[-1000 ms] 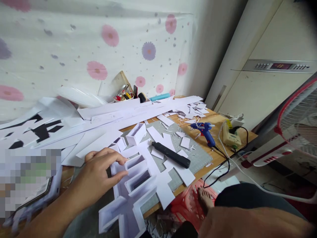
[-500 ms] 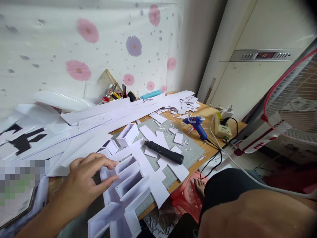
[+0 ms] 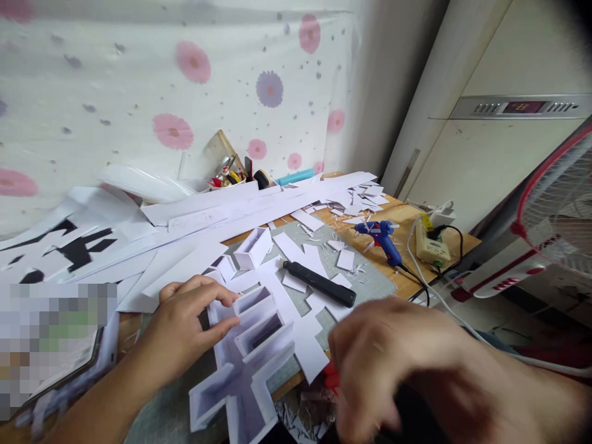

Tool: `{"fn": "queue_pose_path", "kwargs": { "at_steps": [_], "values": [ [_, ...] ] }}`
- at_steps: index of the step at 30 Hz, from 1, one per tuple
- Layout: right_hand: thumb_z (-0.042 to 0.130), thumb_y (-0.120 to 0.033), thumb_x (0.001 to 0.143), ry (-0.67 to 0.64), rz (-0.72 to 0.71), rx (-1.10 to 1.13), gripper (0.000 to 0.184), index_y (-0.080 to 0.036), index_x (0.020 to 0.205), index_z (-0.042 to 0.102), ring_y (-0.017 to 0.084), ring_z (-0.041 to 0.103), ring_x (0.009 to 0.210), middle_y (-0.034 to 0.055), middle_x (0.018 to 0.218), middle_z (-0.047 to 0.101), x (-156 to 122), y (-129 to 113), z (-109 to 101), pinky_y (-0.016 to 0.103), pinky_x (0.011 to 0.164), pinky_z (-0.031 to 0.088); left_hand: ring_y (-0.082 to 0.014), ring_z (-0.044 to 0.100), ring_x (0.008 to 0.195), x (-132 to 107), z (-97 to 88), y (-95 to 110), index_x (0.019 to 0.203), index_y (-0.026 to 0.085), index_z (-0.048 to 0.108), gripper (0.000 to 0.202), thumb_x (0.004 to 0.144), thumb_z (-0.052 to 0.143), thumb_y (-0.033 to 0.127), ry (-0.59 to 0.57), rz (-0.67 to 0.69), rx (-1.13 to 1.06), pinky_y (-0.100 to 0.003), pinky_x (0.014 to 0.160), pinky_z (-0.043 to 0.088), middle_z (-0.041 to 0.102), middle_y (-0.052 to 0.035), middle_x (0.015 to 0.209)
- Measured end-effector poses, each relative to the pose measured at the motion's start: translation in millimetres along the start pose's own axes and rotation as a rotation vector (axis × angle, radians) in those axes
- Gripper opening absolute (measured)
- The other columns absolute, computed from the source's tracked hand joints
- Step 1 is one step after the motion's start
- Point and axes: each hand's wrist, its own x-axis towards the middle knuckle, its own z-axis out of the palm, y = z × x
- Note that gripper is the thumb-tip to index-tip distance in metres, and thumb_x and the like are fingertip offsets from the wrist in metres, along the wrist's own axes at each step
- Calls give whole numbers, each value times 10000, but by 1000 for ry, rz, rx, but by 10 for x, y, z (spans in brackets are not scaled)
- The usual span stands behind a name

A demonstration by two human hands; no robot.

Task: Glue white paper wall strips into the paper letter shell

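Note:
My left hand [image 3: 197, 317] pinches the near end of a small white walled piece, part of a white board model [image 3: 245, 364] made of upright walls and open compartments. Thumb and forefinger press at its edge. Large and blurred, my right hand [image 3: 388, 357] hangs over the table's front edge with bent fingers; whether it holds anything cannot be made out. A black cutter [image 3: 319, 283] lies on flat white board pieces just beyond the model. Behind the model stands a small open white box [image 3: 253, 248].
A blue glue gun [image 3: 382, 239] rests on the wooden table, its cord near a power strip [image 3: 431, 243]. A grey cutting mat [image 3: 370, 283] carries white scraps. Long white boards [image 3: 203, 219] lie at the back. At the right is a fan [image 3: 555, 203].
My right hand has come up from the lower right into the middle foreground. The view has shifted slightly left, while my left hand stays on the model.

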Motion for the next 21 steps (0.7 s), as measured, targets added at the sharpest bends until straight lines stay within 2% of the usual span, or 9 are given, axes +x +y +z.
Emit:
{"fn": "queue_pose_path", "kwargs": {
  "at_steps": [1, 2, 4, 6, 9, 21],
  "values": [
    [621, -573, 958, 74, -51, 91, 390, -204, 831, 639, 93, 535, 580, 14, 693, 625, 88, 34, 44, 190, 561, 462, -270, 644, 967, -2, 7, -9, 804, 291, 637, 175, 764, 693, 452, 12, 5, 1, -460, 927, 343, 741, 6, 979],
    [642, -468, 964, 95, -46, 125, 321, -189, 809, 614, 91, 527, 584, 14, 697, 614, 166, 95, 83, 191, 548, 446, -266, 645, 963, -3, 16, -22, 807, 291, 635, 171, 763, 695, 445, 21, 15, 4, -453, 918, 348, 741, 3, 979],
    [659, -288, 926, 164, -24, 106, 210, -177, 768, 577, 89, 511, 596, 5, 688, 585, 270, 257, 135, 190, 559, 438, -261, 647, 974, -6, 35, -54, 802, 284, 626, 155, 763, 693, 418, 26, 38, 14, -441, 906, 359, 744, -6, 980],
    [647, -211, 897, 186, 2, 58, 155, -173, 767, 571, 89, 514, 612, -2, 689, 577, 301, 402, 144, 190, 580, 443, -261, 649, 986, -8, 50, -83, 790, 276, 616, 138, 769, 683, 395, 18, 52, 17, -436, 905, 371, 744, -9, 984],
    [633, -210, 910, 188, 19, 16, 142, -172, 786, 575, 87, 522, 629, -3, 709, 586, 272, 500, 118, 188, 599, 442, -260, 653, 983, -10, 56, -98, 783, 275, 622, 142, 769, 684, 402, 15, 45, 6, -445, 923, 378, 742, -2, 979],
    [609, -187, 928, 134, 48, -64, 68, -173, 861, 608, 92, 553, 689, 2, 791, 618, 216, 547, 114, 195, 657, 453, -261, 642, 1026, -13, 31, -30, 759, 289, 677, 93, 805, 676, 370, -16, 94, 0, -490, 957, 336, 781, 15, 972]
  ]
}}
